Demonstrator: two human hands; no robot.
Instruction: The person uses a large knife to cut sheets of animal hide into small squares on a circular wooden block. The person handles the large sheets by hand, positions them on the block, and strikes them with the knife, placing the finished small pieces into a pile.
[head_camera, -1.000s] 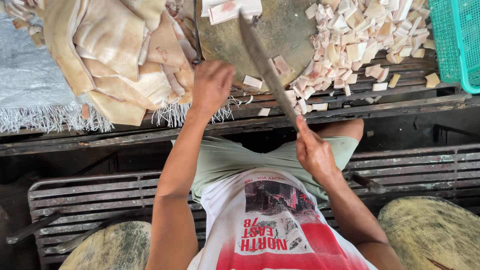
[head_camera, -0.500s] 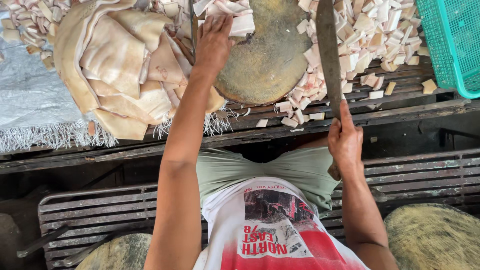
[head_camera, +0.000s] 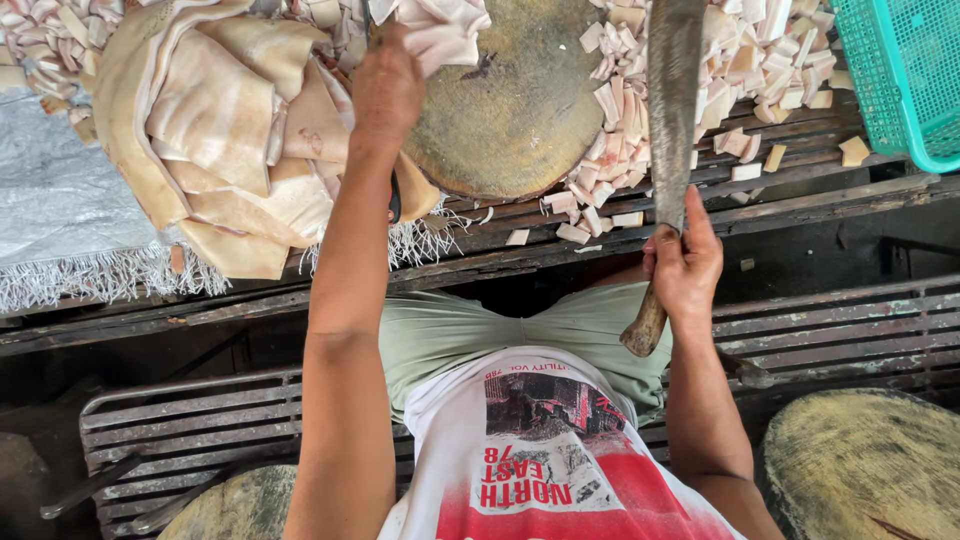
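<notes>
Fingers of right hand (head_camera: 685, 265) clench cleaver (head_camera: 672, 110); left hand (head_camera: 388, 85) grips strip (head_camera: 440, 30); basket (head_camera: 890, 70) contents unclear.

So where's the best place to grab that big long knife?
By the wooden handle at the near end of the big knife, coming from the person's own side. The blade is long, wide and points away over the round chopping block, so the rounded handle is the only safe part. The right hand wraps it there already, fingers curled round it.
</notes>
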